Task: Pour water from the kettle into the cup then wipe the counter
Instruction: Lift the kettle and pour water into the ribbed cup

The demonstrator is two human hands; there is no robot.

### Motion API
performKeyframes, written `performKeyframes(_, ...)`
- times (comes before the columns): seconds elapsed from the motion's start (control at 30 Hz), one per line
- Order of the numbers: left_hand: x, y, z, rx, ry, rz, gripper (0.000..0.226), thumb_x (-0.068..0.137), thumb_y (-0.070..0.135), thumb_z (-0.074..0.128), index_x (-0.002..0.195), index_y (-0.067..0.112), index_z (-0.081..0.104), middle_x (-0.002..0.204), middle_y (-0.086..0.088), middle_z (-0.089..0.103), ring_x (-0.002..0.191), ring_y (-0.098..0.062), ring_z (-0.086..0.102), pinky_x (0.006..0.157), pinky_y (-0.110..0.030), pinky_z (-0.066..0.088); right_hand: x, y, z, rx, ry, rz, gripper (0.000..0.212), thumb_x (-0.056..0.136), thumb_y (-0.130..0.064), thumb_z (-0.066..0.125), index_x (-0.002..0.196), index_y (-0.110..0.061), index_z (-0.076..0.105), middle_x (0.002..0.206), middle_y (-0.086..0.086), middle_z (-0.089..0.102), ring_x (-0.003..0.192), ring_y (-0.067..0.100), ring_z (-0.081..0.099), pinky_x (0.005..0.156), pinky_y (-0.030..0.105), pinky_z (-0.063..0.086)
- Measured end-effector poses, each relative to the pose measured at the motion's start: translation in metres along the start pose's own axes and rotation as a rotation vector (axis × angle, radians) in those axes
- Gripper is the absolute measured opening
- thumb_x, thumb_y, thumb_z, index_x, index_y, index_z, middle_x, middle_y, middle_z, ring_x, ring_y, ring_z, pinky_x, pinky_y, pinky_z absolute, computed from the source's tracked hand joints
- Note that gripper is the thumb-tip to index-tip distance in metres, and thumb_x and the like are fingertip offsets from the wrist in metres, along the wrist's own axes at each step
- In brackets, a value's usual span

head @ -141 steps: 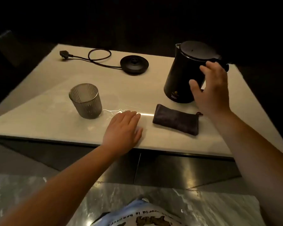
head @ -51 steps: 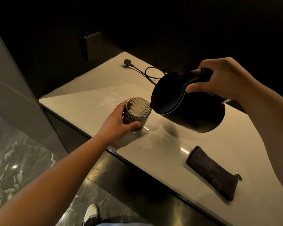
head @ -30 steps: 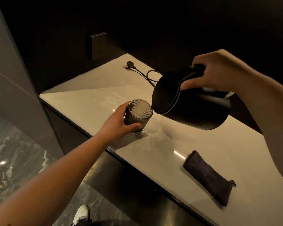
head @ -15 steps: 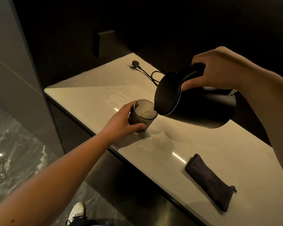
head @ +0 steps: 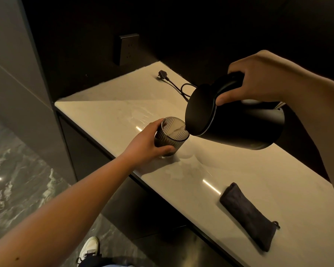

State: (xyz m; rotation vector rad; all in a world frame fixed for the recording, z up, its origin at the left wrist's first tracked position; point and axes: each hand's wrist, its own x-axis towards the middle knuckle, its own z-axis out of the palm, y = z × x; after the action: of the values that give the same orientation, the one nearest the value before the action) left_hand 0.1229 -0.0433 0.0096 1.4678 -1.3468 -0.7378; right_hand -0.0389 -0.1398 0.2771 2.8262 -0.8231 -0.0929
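Dim, dark-walled nook with a pale stone counter (head: pixel 249 176) running from upper left to lower right of the frame. Near frame centre, standing on the counter close to its front edge: a ribbed smoky-glass cup (head: pixel 171 134), gripped around its side by the left hand (head: pixel 147 145), fingers curled closed on it. Right of centre, held aloft: a matt black cylindrical kettle (head: pixel 237 124), handle clenched in the right hand (head: pixel 258 78), thumb against the lid.

Risk, as a judgement: overfilling or slopping past the rim if tipped further, given spout lip just at the cup's edge; wet patches already glinting on the counter.

Kettle tilted nearly horizontal, long axis running right to left, spout end pointing left and slightly down into the cup. Lower right: a dark folded cloth (head: pixel 249 216), untouched.
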Motion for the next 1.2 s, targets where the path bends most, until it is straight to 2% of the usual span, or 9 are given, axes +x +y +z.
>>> performKeyframes(0.13, 0.0001, 0.0008, 0.0005, 0.008, 0.000, -0.004, 0.086, 0.073, 0.036, 0.080, 0.143, 0.029, 0.031, 0.143, 0.004, 0.045, 0.126, -0.013, 0.044, 0.095, -0.024, 0.040, -0.0001, -0.0024, -0.0022, -0.016, -0.006, -0.006, 0.047, 0.063, -0.069, 0.057, 0.074, -0.023, 0.054, 0.063, -0.006, 0.050, 0.056, 0.009, 0.048, 0.049, 0.021, 0.029)
performKeyframes(0.33, -0.0001, 0.0005, -0.0003, 0.011, 0.003, 0.000, 0.086, 0.073, 0.035, 0.080, 0.143, 0.029, 0.031, 0.142, 0.003, 0.045, 0.124, -0.012, 0.045, 0.093, -0.022, 0.039, 0.0012, -0.0006, -0.0031, -0.031, -0.006, -0.007, 0.054, 0.062, -0.071, 0.057, 0.076, -0.019, 0.058, 0.063, -0.003, 0.053, 0.056, 0.013, 0.051, 0.048, 0.023, 0.031)
performKeyframes(0.7, -0.0008, 0.0024, -0.0004, 0.008, -0.004, 0.002, 0.085, 0.074, 0.035, 0.079, 0.143, 0.028, 0.031, 0.144, 0.003, 0.044, 0.127, -0.015, 0.044, 0.092, -0.021, 0.039, 0.0002, -0.0006, -0.0030, -0.028, -0.004, -0.009, 0.054, 0.062, -0.071, 0.055, 0.077, -0.020, 0.057, 0.063, -0.005, 0.051, 0.055, 0.011, 0.049, 0.048, 0.022, 0.029)
performKeyframes(1.03, 0.0004, 0.0007, 0.0002, 0.020, 0.002, 0.001, 0.085, 0.074, 0.035, 0.079, 0.143, 0.029, 0.031, 0.143, 0.004, 0.044, 0.125, -0.012, 0.043, 0.091, -0.021, 0.039, 0.0009, 0.0011, -0.0039, -0.028, 0.015, -0.023, 0.052, 0.062, -0.072, 0.056, 0.076, -0.021, 0.056, 0.062, -0.005, 0.051, 0.055, 0.012, 0.050, 0.048, 0.021, 0.030)
performKeyframes(1.2, 0.0002, 0.0010, 0.0000, 0.028, -0.001, 0.002, 0.085, 0.073, 0.034, 0.079, 0.143, 0.029, 0.031, 0.143, 0.004, 0.044, 0.119, -0.004, 0.040, 0.092, -0.020, 0.038, -0.0026, 0.0023, -0.0030, -0.003, 0.024, -0.008, 0.054, 0.061, -0.072, 0.055, 0.078, -0.020, 0.058, 0.064, -0.004, 0.053, 0.056, 0.013, 0.051, 0.048, 0.022, 0.032)
